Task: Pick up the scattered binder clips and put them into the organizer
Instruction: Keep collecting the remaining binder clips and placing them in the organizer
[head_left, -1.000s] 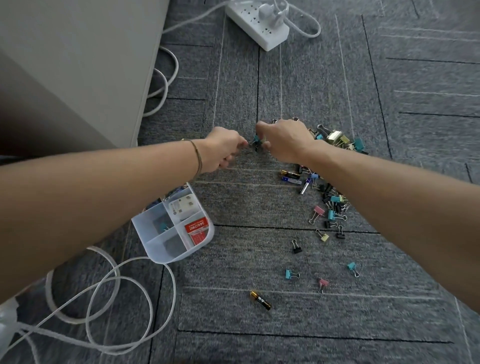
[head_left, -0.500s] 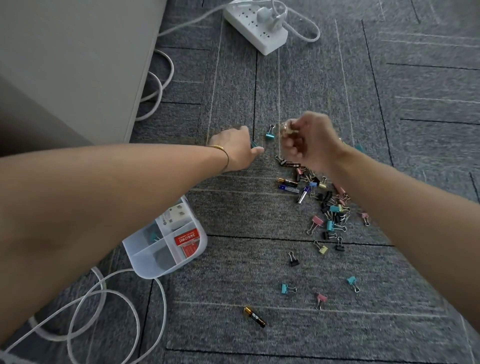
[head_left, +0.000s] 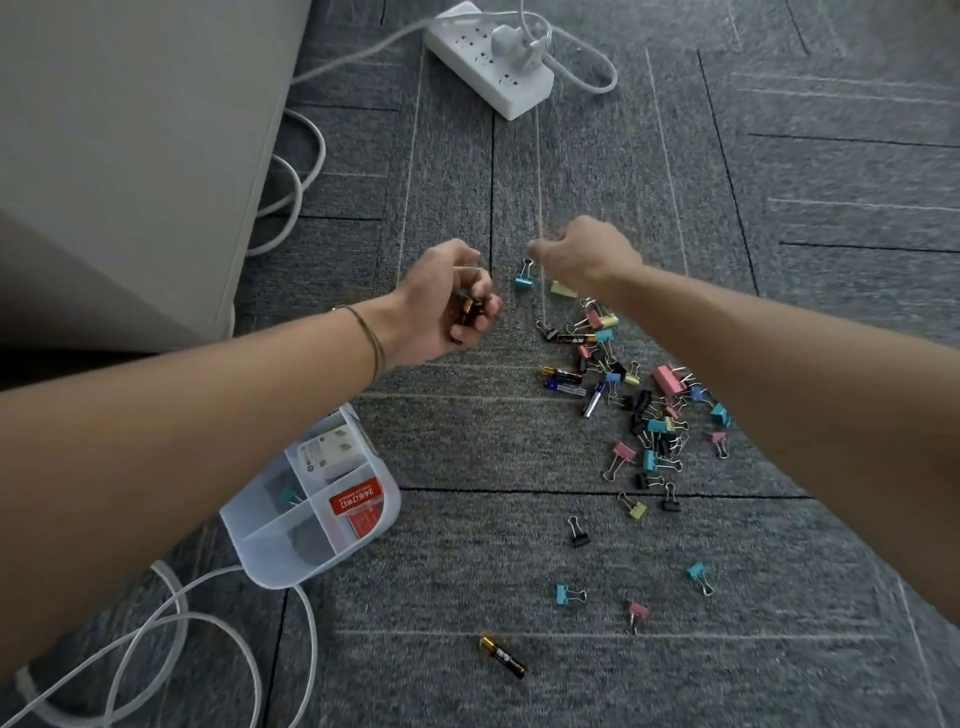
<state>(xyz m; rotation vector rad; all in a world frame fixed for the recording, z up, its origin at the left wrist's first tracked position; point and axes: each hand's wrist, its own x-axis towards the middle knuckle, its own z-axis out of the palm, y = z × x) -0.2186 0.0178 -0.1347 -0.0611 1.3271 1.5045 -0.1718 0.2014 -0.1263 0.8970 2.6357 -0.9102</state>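
Two hands (head_left: 452, 301); one organizer (head_left: 384, 512); one power strip (head_left: 488, 67); dozens of binder clips (head_left: 657, 426).

We are seeing soft, even daylight falling across the grey carpet (head_left: 779, 649), with no hard shadows under the scattered binder clips (head_left: 652, 415). The white power strip (head_left: 488, 73) is reading bright but is not blowing out. The pale cabinet panel (head_left: 130, 145) at upper left is looking flat and slightly washed. Motion blur is softening the left hand (head_left: 449, 301) and the right hand (head_left: 584, 257), and it is smearing the carpet texture toward the upper right. Wide-angle distortion is bending the carpet seams and stretching both forearms near the frame edges. The clear organizer (head_left: 387, 501) is showing only a faint sheen, no glare.
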